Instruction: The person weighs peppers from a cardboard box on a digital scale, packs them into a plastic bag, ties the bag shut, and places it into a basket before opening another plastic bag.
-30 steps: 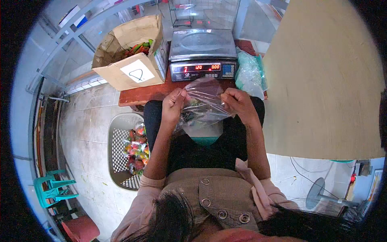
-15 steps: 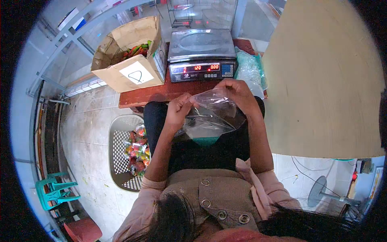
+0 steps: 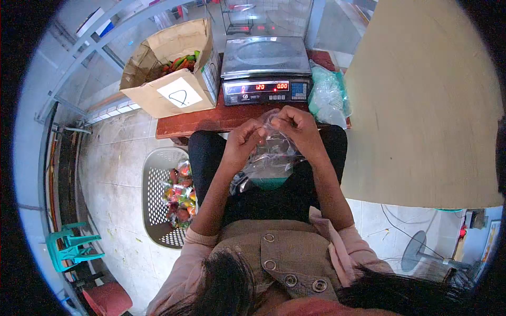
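Between my knees hangs a clear plastic bag (image 3: pixel 271 158), gathered at its top edge. My left hand (image 3: pixel 245 141) pinches that edge from the left, its fingers closed. From the right, my right hand (image 3: pixel 296 129) is closed on the same edge, close beside the left. Nothing shows inside the bag. Just beyond my hands a digital scale (image 3: pixel 266 71) stands on a red wooden bench (image 3: pixel 190 124), its platform bare and its red display lit. Left of the scale is an open cardboard box (image 3: pixel 158 100) with red and green peppers (image 3: pixel 182 64) in it.
A pile of clear plastic bags (image 3: pixel 328 92) lies right of the scale. On the floor at my left stands a perforated basket (image 3: pixel 153 210) holding bagged produce (image 3: pixel 181 197). A large tan board (image 3: pixel 421 105) fills the right side. Green plastic stools (image 3: pixel 74 245) and a fan (image 3: pixel 415 250) stand farther off.
My hands have drawn closer together. The bag's mouth, spread wide between them before, is now bunched up. My right hand has shifted left.
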Demonstrator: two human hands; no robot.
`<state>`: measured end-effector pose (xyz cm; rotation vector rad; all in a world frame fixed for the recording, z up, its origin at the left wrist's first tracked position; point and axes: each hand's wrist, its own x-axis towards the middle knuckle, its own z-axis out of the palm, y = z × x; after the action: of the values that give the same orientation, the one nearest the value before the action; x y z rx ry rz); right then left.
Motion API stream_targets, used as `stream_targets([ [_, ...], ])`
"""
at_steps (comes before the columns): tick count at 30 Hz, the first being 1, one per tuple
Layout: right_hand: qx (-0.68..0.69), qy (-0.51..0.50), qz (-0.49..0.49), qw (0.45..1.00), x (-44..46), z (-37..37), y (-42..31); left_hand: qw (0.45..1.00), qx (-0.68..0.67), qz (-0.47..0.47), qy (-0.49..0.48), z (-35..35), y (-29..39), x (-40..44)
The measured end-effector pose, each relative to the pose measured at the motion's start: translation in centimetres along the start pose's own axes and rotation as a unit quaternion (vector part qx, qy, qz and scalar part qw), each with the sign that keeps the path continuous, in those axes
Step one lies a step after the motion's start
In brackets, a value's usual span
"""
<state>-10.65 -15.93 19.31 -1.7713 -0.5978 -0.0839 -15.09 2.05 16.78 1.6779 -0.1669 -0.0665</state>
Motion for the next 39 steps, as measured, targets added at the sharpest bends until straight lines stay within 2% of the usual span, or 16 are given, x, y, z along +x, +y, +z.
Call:
stream_targets([
  [3,-0.014,0.009,0.060,0.998,-0.5,0.2,0.6,0.971,0.096,0.156,0.156,0.8,0.3,0.2],
  [6,-0.018,0.059,0.114,0.992,-0.7,0.6,0.6,0.949,0.141,0.147,0.239,0.6,1.1,-0.2],
  [9,0.020,0.076,0.145,0.986,-1.0,1.2,0.5,0.971,0.168,0.129,0.113,1.1,1.6,-1.1],
  [10,0.029,0.062,0.133,0.989,-1.2,1.6,0.5,0.982,0.151,0.064,0.095,1.9,2.5,-1.6],
  [15,0.009,0.023,0.078,0.997,-2.0,2.6,1.8,0.976,0.135,0.142,0.091,3.2,0.7,-1.5],
  [17,-0.013,0.005,0.112,0.994,-2.2,1.9,1.1,0.962,0.170,0.198,0.085,2.8,0.6,-1.4],
  [18,-0.023,-0.004,0.128,0.991,-2.1,1.7,0.5,0.961,0.185,0.188,0.083,2.6,0.6,-1.5],
  [21,0.053,0.041,0.096,0.993,-2.0,1.7,-0.2,0.959,0.210,0.168,0.092,2.0,0.4,-1.5],
  [24,0.042,0.039,0.068,0.996,-2.2,1.8,0.0,0.955,0.195,0.169,0.148,1.5,0.4,-1.1],
  [26,-0.012,0.062,0.023,0.998,-2.2,1.9,0.4,0.949,0.179,0.169,0.198,1.7,1.2,-1.2],
  [27,-0.040,0.072,0.003,0.997,-2.3,1.9,0.6,0.957,0.192,0.154,0.156,1.8,1.5,-1.2],
  [29,-0.023,0.065,0.022,0.997,-2.5,2.1,0.5,0.965,0.219,0.121,0.078,1.9,1.8,-1.6],
  [30,-0.013,0.059,0.029,0.998,-2.5,2.2,0.5,0.982,0.148,0.087,0.074,2.8,2.1,-1.9],
  [33,0.050,0.050,0.086,0.994,-2.8,2.3,0.7,0.998,0.045,0.015,0.037,3.4,2.2,-2.3],
  [37,0.082,0.016,0.114,0.990,-2.8,1.5,0.1,0.993,0.086,0.078,0.025,3.3,2.2,-2.0],
  [39,0.074,0.042,0.061,0.994,-2.5,1.2,0.4,0.984,0.115,0.131,0.041,3.3,1.7,-1.6],
])
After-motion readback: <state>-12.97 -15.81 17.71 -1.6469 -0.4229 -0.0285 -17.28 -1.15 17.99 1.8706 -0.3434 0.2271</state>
